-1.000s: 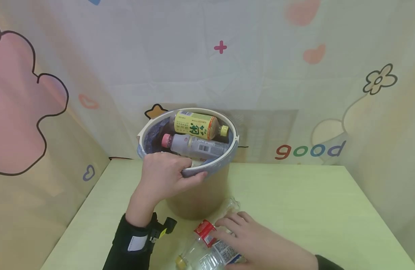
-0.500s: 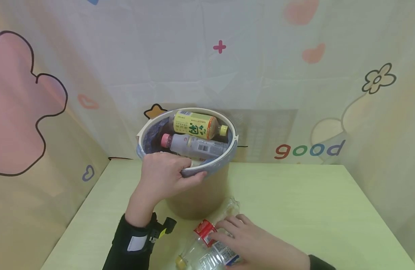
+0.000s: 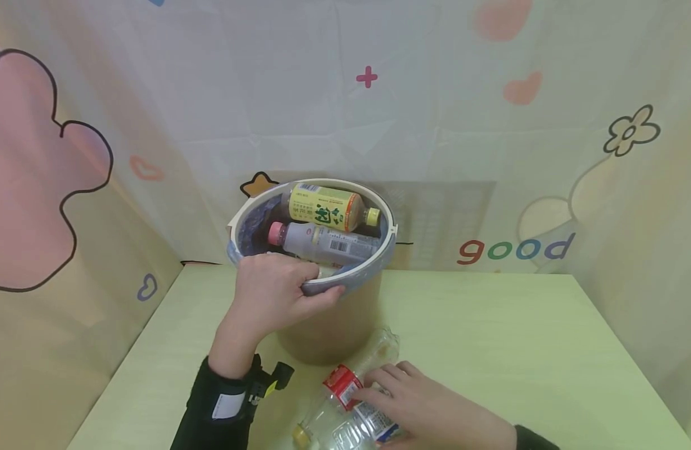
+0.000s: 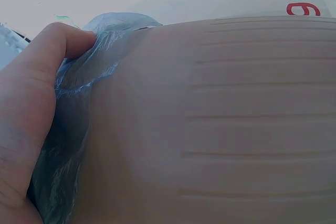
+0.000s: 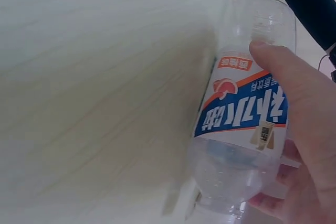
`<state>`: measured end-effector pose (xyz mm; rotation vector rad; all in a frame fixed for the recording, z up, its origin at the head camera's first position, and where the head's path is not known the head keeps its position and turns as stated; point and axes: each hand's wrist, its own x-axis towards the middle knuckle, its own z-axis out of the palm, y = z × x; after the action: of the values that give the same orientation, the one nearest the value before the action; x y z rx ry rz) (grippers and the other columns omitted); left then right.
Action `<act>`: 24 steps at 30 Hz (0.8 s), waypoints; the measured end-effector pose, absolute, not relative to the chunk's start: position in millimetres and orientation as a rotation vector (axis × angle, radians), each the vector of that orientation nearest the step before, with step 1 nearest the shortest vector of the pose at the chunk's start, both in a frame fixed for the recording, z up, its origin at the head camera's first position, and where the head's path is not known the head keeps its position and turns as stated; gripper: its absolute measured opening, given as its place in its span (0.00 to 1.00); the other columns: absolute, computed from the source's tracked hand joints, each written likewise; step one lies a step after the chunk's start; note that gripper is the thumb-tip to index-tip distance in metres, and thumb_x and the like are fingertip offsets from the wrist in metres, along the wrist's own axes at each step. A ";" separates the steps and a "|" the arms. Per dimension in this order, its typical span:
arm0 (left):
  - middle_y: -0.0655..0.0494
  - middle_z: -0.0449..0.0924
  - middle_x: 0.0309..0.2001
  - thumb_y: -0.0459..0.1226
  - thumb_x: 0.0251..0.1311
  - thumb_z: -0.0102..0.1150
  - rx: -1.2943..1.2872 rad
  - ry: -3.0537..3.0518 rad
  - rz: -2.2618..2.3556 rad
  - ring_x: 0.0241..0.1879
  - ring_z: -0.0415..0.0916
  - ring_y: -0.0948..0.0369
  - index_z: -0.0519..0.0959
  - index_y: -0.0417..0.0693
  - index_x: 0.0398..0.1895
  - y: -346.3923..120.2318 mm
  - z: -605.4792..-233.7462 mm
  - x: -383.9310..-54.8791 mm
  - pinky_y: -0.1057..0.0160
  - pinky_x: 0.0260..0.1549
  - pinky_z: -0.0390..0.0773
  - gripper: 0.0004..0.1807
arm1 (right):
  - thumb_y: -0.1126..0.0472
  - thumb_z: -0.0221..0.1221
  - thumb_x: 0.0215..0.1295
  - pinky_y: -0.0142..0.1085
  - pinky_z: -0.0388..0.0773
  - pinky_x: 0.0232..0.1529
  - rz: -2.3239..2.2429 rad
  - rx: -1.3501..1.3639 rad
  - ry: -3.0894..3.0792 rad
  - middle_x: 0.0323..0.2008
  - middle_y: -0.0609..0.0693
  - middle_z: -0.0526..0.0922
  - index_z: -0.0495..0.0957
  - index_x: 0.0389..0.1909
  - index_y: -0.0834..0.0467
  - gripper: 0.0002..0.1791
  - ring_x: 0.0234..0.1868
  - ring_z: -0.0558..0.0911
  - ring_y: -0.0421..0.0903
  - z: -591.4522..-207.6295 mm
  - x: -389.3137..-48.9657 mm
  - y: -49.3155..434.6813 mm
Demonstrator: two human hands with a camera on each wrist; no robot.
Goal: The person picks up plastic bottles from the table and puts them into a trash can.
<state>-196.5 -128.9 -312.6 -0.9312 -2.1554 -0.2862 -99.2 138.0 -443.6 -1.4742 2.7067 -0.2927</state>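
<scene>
My left hand grips the near rim of a beige trash bin, its thumb outside over the blue plastic liner. Its other fingers are hidden inside the rim. On the table in front of the bin, my right hand holds a clear plastic bottle with a blue, white and orange label. The thumb lies on one side of that bottle and the fingers curl round the other. Next to it lies another clear plastic bottle with a red label and a yellow cap.
Inside the bin lie a yellow-labelled bottle and a greyish bottle with a pink cap. A white ring runs round the bin's top. The pale green table meets a printed curtain at the back and sides.
The right hand has shifted slightly, its fingers drawing back a little from the red-labelled bottle. The left hand and the bin stay where they were.
</scene>
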 end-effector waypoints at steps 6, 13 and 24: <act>0.65 0.52 0.10 0.63 0.53 0.51 -0.914 -2.148 -0.269 0.12 0.50 0.65 0.58 0.58 0.09 -129.4 -312.5 -195.7 0.61 0.12 0.47 0.28 | 0.29 0.53 0.60 0.41 0.71 0.55 -0.294 -1.517 2.671 0.58 0.39 0.70 0.62 0.69 0.41 0.38 0.57 0.70 0.39 -451.7 -98.3 138.9; 0.65 0.51 0.10 0.64 0.53 0.50 -0.925 -2.154 -0.249 0.11 0.50 0.65 0.58 0.58 0.09 -127.8 -311.1 -194.7 0.62 0.12 0.47 0.29 | 0.37 0.58 0.63 0.40 0.70 0.55 -0.308 -1.500 2.640 0.61 0.38 0.69 0.59 0.71 0.44 0.38 0.59 0.69 0.39 -458.9 -93.9 145.8; 0.64 0.58 0.16 0.63 0.53 0.55 -1.048 -2.189 -0.234 0.15 0.56 0.64 0.61 0.55 0.17 -135.5 -304.3 -196.1 0.62 0.14 0.54 0.26 | 0.31 0.49 0.64 0.41 0.71 0.55 -0.306 -1.389 2.683 0.59 0.38 0.69 0.60 0.71 0.43 0.38 0.57 0.69 0.39 -462.0 -94.2 156.6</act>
<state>-196.1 -135.5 -304.3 -1.0477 -2.1895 -0.2340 -94.2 156.6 -462.0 -1.3890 2.6830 -0.3061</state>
